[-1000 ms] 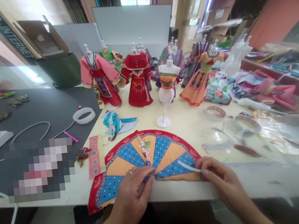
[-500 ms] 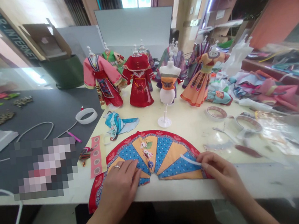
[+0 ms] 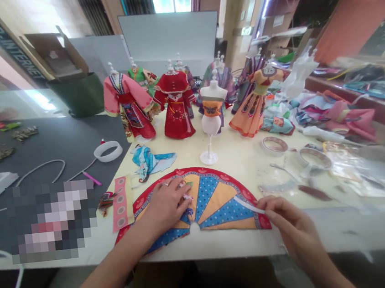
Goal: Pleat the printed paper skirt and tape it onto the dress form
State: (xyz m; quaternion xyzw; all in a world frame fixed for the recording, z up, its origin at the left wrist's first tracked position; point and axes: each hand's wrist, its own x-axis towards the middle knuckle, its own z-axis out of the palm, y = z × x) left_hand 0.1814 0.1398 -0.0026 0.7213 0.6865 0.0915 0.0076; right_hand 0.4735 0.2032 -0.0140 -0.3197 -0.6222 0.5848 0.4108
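A semicircular piece of fabric (image 3: pixel 215 203) with blue and orange wedges and a red border lies at the table's front edge. On its left half rests my left hand (image 3: pixel 171 199), palm down, fingers stretched over the cloth beside a flower motif (image 3: pixel 190 211). My right hand (image 3: pixel 285 214) pinches one end of a narrow white strip (image 3: pixel 249 204) between thumb and finger. The strip's other end reaches over the blue wedge on the right; whether it sticks to the cloth I cannot tell.
Behind the fabric stand several small dress forms in costumes, including a red dress (image 3: pixel 178 113) and a white mannequin (image 3: pixel 211 126). Blue cloth (image 3: pixel 151 162) and a pink strip (image 3: pixel 120 204) lie left. Tape rolls (image 3: pixel 275 145) and a plastic bag (image 3: pixel 349 168) lie right.
My left hand has moved right and away from me across the fabric, onto the flower motif. My right hand still pinches the white strip, slightly further right. The view has shifted a little.
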